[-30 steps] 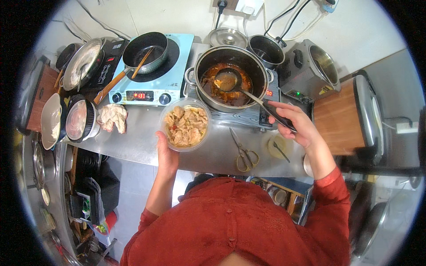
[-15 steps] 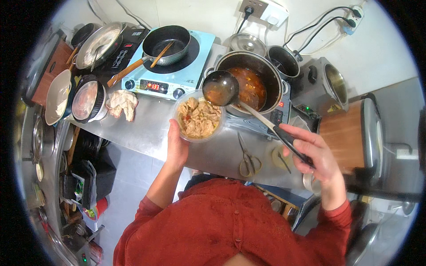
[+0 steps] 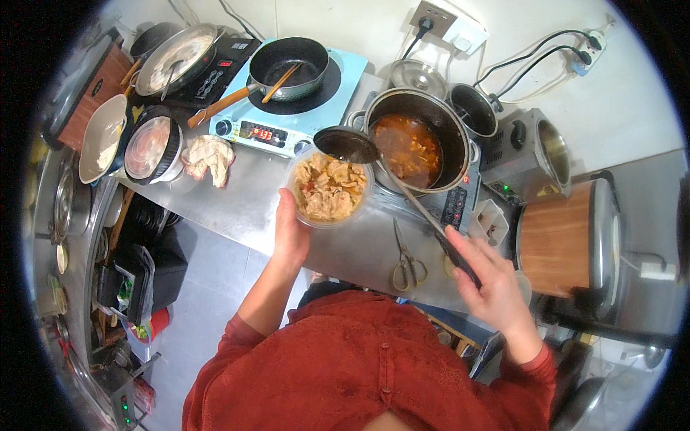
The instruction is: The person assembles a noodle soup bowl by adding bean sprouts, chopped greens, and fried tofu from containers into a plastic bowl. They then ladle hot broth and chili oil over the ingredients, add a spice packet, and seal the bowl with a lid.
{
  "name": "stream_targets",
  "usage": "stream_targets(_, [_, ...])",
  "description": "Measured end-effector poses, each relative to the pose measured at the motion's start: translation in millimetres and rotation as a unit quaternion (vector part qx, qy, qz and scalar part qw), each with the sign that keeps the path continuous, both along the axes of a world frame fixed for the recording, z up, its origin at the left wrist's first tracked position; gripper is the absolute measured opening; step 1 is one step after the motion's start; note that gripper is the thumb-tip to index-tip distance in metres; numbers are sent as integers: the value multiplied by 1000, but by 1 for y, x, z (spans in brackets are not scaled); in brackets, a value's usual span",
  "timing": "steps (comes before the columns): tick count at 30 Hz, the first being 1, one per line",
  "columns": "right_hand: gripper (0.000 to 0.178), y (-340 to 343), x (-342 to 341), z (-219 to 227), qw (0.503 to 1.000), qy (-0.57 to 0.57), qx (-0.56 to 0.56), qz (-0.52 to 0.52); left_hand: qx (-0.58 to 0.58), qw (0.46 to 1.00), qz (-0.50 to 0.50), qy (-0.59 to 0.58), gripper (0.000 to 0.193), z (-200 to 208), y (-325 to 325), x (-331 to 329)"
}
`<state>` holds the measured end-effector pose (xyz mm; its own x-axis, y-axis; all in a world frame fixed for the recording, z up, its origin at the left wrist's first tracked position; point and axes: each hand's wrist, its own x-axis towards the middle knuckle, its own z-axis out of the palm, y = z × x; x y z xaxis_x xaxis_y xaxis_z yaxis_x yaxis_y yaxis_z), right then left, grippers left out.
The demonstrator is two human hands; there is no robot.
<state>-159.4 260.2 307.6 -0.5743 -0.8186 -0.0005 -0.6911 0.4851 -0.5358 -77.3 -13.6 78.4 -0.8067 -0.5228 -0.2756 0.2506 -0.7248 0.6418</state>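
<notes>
My left hand [image 3: 291, 233] holds a clear round plastic bowl [image 3: 327, 224] by its near left side. Pale brown meat pieces [image 3: 332, 195] in some liquid fill it. My right hand [image 3: 497, 291] is closed round the black handle of a ladle [image 3: 348, 144]. The ladle's dark bowl is tilted over the far edge of the plastic bowl, and its inside is mostly hidden. Right beside it, a large pot [image 3: 454, 136] of red-brown broth [image 3: 407, 152] with small bits stands on a hot plate.
Scissors [image 3: 407, 267] lie on the steel counter [image 3: 241, 215] near its front edge. A wooden-handled pan [image 3: 287, 70] with chopsticks rests on a light blue cooker [image 3: 343, 79]. To the left are a cloth [image 3: 208, 158] and several bowls; a wood-patterned rice cooker [image 3: 557, 237] stands right.
The ladle has tipped over the plastic bowl, and more liquid shows among the meat. My right hand has moved slightly left and nearer to me. The whole view has shifted a little.
</notes>
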Motion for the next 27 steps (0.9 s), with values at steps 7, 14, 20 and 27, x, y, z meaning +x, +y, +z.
stream_targets(7, [54,7,-12,-21,995,36,-65,-61,-37,999,-38,-1,82,-5,-7,0])
stream_targets(14, [45,5,-85,-85,982,25,37,-183,-4,1000,-13,12,80,-4,-7,3])
stream_targets(20, [44,3,-88,-94,985,70,29,-157,1,1000,2,2,84,-8,-11,9])
stream_targets(27, [45,12,-95,-99,986,29,-2,-166,-11,1000,2,-4,87,-7,-13,11])
